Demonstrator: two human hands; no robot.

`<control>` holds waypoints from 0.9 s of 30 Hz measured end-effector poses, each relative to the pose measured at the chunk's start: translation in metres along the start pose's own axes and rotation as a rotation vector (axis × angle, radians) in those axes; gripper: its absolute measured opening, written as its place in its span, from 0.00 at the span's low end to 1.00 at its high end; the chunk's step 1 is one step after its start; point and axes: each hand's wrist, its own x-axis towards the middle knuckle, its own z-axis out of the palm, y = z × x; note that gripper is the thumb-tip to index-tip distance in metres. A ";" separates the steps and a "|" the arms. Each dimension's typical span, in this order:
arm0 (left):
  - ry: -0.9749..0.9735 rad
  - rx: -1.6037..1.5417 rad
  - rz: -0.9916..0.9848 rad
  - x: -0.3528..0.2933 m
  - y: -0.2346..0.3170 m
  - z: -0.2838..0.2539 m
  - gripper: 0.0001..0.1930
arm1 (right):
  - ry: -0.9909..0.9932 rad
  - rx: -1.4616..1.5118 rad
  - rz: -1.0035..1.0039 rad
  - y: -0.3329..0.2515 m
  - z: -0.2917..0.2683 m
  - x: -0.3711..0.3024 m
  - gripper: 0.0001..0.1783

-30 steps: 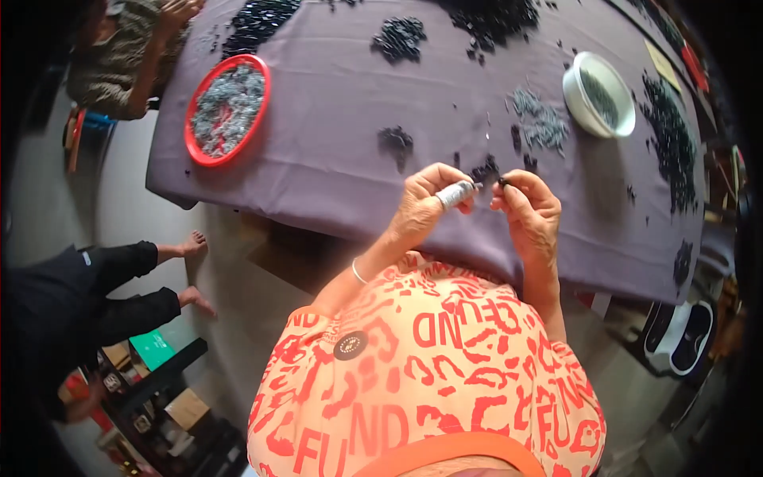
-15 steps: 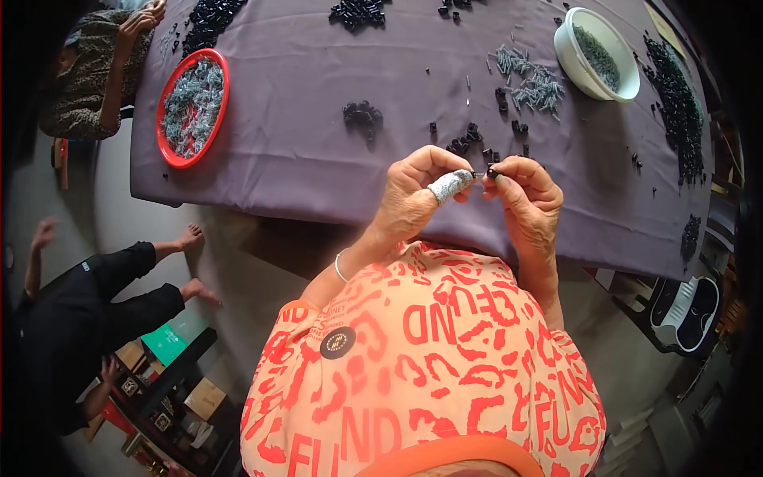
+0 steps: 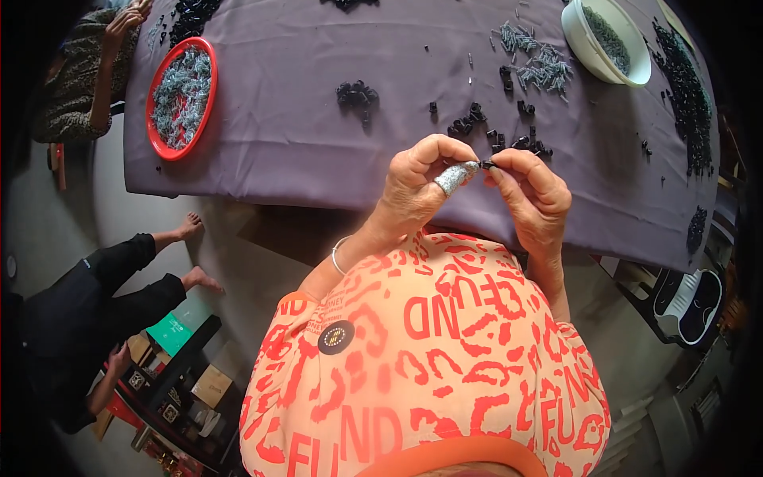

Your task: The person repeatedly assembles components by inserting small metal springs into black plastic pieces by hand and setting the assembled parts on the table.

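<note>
My left hand (image 3: 417, 183) and my right hand (image 3: 531, 191) meet fingertip to fingertip above the near edge of a table covered with a purple cloth (image 3: 302, 119). A grey wrap covers my left thumb tip. Between the fingertips of both hands sits a small black part (image 3: 486, 164), pinched from both sides. Just beyond my hands lies a scatter of small black parts (image 3: 497, 135) on the cloth. Farther back lies a loose heap of small grey pieces (image 3: 534, 60).
A red tray (image 3: 181, 94) of grey pieces sits at the table's left end, near another person's arm (image 3: 103, 63). A white bowl (image 3: 606, 40) stands at the back right, and a long band of black parts (image 3: 685, 95) runs beside it. A person in black (image 3: 87, 302) sits on the floor to the left.
The view has shifted so the table sits higher in the picture. My hands stay together at the fingertips on the small black part.
</note>
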 end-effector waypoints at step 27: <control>0.063 0.443 0.205 0.003 -0.036 -0.019 0.08 | -0.038 -0.383 -0.277 0.028 0.014 0.006 0.09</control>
